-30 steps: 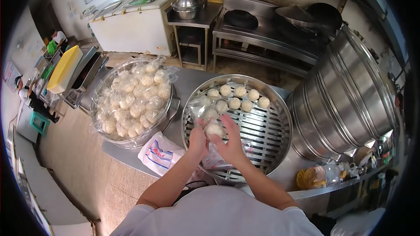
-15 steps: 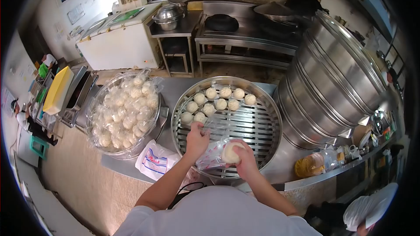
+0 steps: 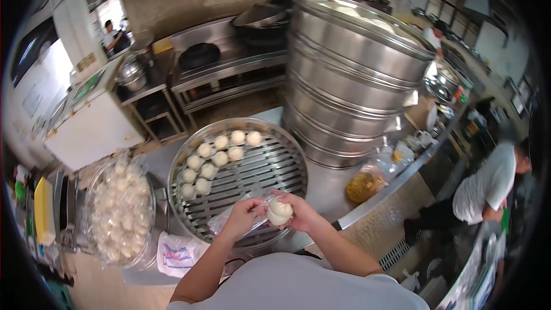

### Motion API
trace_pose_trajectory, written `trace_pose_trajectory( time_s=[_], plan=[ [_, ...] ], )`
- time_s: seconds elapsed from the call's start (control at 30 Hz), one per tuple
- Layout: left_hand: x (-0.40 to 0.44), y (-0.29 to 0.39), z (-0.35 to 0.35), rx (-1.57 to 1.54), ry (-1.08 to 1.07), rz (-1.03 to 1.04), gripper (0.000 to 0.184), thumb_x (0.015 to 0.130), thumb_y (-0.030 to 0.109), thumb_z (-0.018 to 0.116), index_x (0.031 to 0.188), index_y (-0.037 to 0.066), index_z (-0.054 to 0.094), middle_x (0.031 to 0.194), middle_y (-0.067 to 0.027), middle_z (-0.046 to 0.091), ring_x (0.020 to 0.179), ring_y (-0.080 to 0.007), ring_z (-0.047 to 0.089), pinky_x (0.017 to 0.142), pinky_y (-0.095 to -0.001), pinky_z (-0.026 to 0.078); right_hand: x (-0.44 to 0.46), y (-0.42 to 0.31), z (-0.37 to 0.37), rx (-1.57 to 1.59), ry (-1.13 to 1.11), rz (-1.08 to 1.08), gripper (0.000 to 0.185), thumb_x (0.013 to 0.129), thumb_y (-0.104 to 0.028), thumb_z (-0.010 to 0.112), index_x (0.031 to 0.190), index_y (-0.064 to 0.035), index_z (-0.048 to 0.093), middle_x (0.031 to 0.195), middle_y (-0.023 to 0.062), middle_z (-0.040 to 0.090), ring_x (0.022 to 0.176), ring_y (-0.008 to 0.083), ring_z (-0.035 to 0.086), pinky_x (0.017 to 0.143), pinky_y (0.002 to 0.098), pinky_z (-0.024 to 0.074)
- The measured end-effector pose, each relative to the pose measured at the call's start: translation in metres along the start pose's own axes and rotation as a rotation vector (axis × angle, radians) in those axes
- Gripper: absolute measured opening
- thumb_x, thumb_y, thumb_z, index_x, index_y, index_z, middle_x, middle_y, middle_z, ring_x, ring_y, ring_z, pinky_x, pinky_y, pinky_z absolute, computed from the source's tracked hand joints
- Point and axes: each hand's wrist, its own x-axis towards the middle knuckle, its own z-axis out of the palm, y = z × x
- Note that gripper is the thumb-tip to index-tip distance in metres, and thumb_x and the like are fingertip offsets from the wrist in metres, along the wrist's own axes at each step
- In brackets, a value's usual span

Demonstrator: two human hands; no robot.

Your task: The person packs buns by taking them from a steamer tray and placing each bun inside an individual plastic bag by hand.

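Observation:
My right hand (image 3: 301, 212) is closed around a white pleated steamed bun (image 3: 279, 211), held above the near edge of a round metal steamer tray (image 3: 270, 172). Beside it, the fingers of my left hand (image 3: 244, 212) pinch a clear plastic bag (image 3: 257, 228), which hangs over the slats next to the bun. Whether the bun is inside the bag is unclear. Several more buns (image 3: 221, 142) sit in rows along the tray's far left side. To the left, a large metal bowl is heaped with plastic-wrapped buns (image 3: 117, 218).
A tall stack of metal steamers (image 3: 350, 74) rises at the tray's right. Near the table edge lies a bottle of yellow oil (image 3: 364, 185). A white printed bag (image 3: 175, 255) lies left of my arm. Another person (image 3: 485, 183) bends at the right; a stove (image 3: 229, 80) stands behind.
My view has swung right, so the tray and bowl appear farther left. My hands have come closer together, with the left now beside the bun. More of the person at the right shows.

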Motion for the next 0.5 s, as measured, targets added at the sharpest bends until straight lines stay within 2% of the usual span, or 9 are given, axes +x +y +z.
trace_pose_trajectory(
  time_s=[0.03, 0.07, 0.13, 0.17, 0.27, 0.3, 0.4, 0.5],
  plan=[
    [0.008, -0.010, 0.002, -0.093, -0.036, -0.036, 0.008, 0.099, 0.007, 0.067, 0.101, 0.000, 0.071, 0.090, -0.0018, 0.070, 0.083, -0.0082, 0.061, 0.077, -0.0273, 0.051, -0.003, 0.003, -0.004, 0.020, 0.034, -0.024, 0.066, 0.097, -0.037, 0.054, 0.157, -0.0178, 0.037, 0.112, 0.0114, 0.073, 0.083, 0.0318, 0.075, 0.056, 0.0390, 0.0573],
    [0.016, -0.020, 0.005, -0.185, -0.068, -0.075, 0.007, 0.099, 0.007, 0.067, 0.100, 0.001, 0.070, 0.089, -0.0014, 0.070, 0.082, -0.0079, 0.060, 0.075, -0.0274, 0.051, -0.008, 0.006, -0.008, 0.057, 0.060, -0.043, 0.065, 0.097, -0.037, 0.054, 0.157, -0.0183, 0.037, 0.111, 0.0114, 0.073, 0.083, 0.0319, 0.075, 0.057, 0.0390, 0.0574],
    [0.022, -0.012, 0.019, -0.137, -0.095, -0.082, 0.007, 0.101, 0.007, 0.065, 0.100, 0.001, 0.069, 0.088, -0.0002, 0.070, 0.081, -0.0071, 0.059, 0.072, -0.0268, 0.050, -0.015, 0.005, -0.011, 0.123, 0.100, -0.073, 0.064, 0.098, -0.037, 0.054, 0.157, -0.0192, 0.037, 0.111, 0.0116, 0.073, 0.083, 0.0321, 0.075, 0.057, 0.0389, 0.0577],
    [0.023, -0.008, 0.025, -0.116, -0.103, -0.085, 0.008, 0.102, 0.008, 0.064, 0.100, 0.002, 0.069, 0.088, 0.0004, 0.070, 0.080, -0.0067, 0.059, 0.071, -0.0265, 0.049, -0.021, 0.006, -0.010, 0.144, 0.132, -0.105, 0.064, 0.098, -0.034, 0.056, 0.157, -0.0161, 0.039, 0.110, 0.0109, 0.073, 0.083, 0.0284, 0.075, 0.057, 0.0372, 0.0582],
    [0.026, 0.010, 0.052, -0.052, -0.068, 0.051, 0.007, 0.099, 0.010, 0.067, 0.099, 0.003, 0.069, 0.083, 0.0018, 0.066, 0.077, -0.0080, 0.056, 0.069, -0.0281, 0.047, -0.024, 0.012, -0.008, -0.023, 0.280, -0.224, 0.068, 0.096, -0.030, 0.058, 0.157, -0.0095, 0.037, 0.116, 0.0128, 0.071, 0.088, 0.0276, 0.074, 0.059, 0.0364, 0.0586],
    [0.025, 0.018, 0.059, 0.055, -0.075, 0.141, 0.007, 0.098, 0.011, 0.068, 0.098, 0.003, 0.069, 0.082, 0.0006, 0.066, 0.076, -0.0097, 0.057, 0.068, -0.0294, 0.047, -0.024, 0.015, -0.006, -0.060, 0.349, -0.266, 0.059, 0.098, -0.024, 0.060, 0.151, -0.0028, 0.044, 0.114, 0.0124, 0.071, 0.088, 0.0236, 0.074, 0.059, 0.0372, 0.0594],
    [0.019, 0.041, 0.072, 0.348, -0.092, 0.379, 0.011, 0.093, 0.014, 0.072, 0.093, 0.004, 0.068, 0.079, -0.0038, 0.065, 0.072, -0.0164, 0.059, 0.068, -0.0338, 0.047, -0.022, 0.019, -0.010, 0.027, 0.405, -0.364, 0.050, 0.100, -0.021, 0.059, 0.145, -0.0014, 0.051, 0.112, 0.0126, 0.071, 0.088, 0.0225, 0.073, 0.059, 0.0379, 0.0605],
    [0.022, 0.045, 0.062, 0.596, -0.101, 0.523, 0.015, 0.087, 0.016, 0.076, 0.088, 0.005, 0.065, 0.079, -0.0088, 0.065, 0.074, -0.0262, 0.061, 0.074, -0.0396, 0.049, -0.022, 0.015, -0.004, 0.193, 0.398, -0.475, 0.036, 0.104, -0.023, 0.059, 0.132, -0.0006, 0.057, 0.110, 0.0134, 0.071, 0.089, 0.0237, 0.073, 0.069, 0.0383, 0.0634]
  ],
)
